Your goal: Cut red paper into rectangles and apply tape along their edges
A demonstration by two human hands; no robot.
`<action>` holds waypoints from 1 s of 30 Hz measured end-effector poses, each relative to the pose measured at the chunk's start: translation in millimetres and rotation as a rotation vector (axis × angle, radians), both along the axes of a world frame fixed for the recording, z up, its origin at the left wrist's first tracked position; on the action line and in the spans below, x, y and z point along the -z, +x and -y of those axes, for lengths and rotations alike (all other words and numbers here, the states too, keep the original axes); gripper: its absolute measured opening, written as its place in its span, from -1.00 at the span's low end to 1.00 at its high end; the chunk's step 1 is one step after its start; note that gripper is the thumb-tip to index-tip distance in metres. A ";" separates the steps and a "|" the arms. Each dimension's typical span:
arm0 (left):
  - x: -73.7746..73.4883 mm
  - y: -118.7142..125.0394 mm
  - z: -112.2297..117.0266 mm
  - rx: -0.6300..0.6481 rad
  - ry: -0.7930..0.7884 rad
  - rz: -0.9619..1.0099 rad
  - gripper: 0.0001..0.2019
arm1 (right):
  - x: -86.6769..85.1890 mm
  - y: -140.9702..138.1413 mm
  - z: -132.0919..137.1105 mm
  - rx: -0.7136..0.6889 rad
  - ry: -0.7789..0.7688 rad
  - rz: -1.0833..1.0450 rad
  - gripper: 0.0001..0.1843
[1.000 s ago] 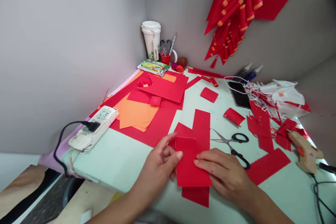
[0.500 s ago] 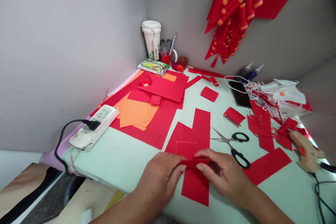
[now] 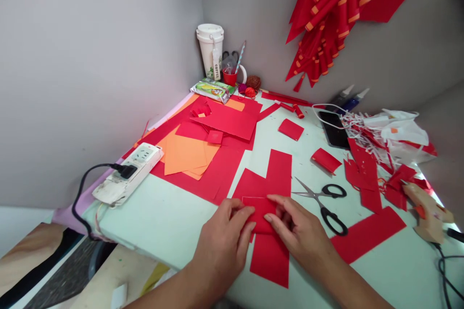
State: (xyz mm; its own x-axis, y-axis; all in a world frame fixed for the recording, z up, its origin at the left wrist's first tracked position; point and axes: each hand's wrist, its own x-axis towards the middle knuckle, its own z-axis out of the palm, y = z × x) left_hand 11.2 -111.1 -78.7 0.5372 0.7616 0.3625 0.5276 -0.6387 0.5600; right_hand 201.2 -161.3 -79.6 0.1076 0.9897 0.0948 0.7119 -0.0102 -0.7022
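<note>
Power strip: While the two hands meet further along, this boxy white power strip (image 3: 128, 176) lies at the far left of the pale table (image 3: 170, 224), a black plug in it.
Orange sheets: flat, matt orange sheets (image 3: 185, 154) overlap on wider red paper.
Left hand: the left hand (image 3: 224, 236) is narrow, fingers curled, holding the left side of the folded red paper (image 3: 261, 222).
Folded red paper: it sits between both hands, above a longer red strip (image 3: 270, 260). I'd judge the doubling-over done; the crease may want more pressing, and what else is left I can't tell. The surface looks smooth, fairly stiff.
Right hand: the right hand (image 3: 297, 229) has forefinger and thumb slightly parted, holding the paper's right side.
Red square: one small red square (image 3: 291, 129) lies beyond, apparently finished with for now.
Scissors: slim metal blades spread, black looped handles; the scissors (image 3: 319, 198) lie beside the right hand, untouched.
Curved piece: a small red piece (image 3: 326, 161), gently bowed.
Glue gun: tan, plastic-looking glue gun (image 3: 429, 227), by crumpled red scraps (image 3: 400, 178).
</note>
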 end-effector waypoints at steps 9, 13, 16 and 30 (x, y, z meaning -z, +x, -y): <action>-0.3 -0.3 0.9 0.134 0.239 -0.050 -0.75 | 5.7 -1.9 -0.8 -0.035 0.048 0.122 -0.64; -0.2 -1.3 -0.7 0.147 0.251 -0.070 -0.73 | 8.1 -2.2 -0.8 -0.048 0.067 0.168 -0.61; 0.8 -1.5 -1.5 0.146 0.258 -0.079 -0.73 | 10.3 -2.6 -0.9 -0.038 0.099 0.210 -0.60; 1.6 0.0 -0.5 0.132 0.250 -0.099 -0.73 | 11.7 -5.5 -0.1 -0.010 0.078 0.169 -0.72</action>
